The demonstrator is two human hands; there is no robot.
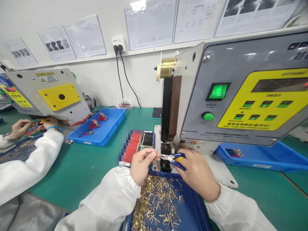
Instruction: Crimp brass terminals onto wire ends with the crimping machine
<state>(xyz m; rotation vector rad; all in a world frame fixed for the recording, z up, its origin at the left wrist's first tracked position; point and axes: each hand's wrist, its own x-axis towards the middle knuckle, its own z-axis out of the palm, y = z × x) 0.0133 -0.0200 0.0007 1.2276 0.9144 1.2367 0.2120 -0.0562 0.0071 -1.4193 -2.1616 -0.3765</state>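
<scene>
My left hand (141,164) is closed in a pinch on thin wires (158,166), red and green, that hang down from my fingertips. My right hand (196,173) is closed round small blue-handled pliers (173,158). The plier tips point left and meet the wire ends right at my left fingertips. Both hands hover above a blue tray (192,215) that holds several loose brass terminals (156,202). Just behind the hands is the black die block (166,152) of a grey crimping machine (240,93).
The machine's panel has a lit green switch (218,91) and a yellow keypad (264,102). Blue trays (106,128) (264,157) lie on the green table at left and right. A co-worker's hands (22,126) work at a second machine (50,96) far left.
</scene>
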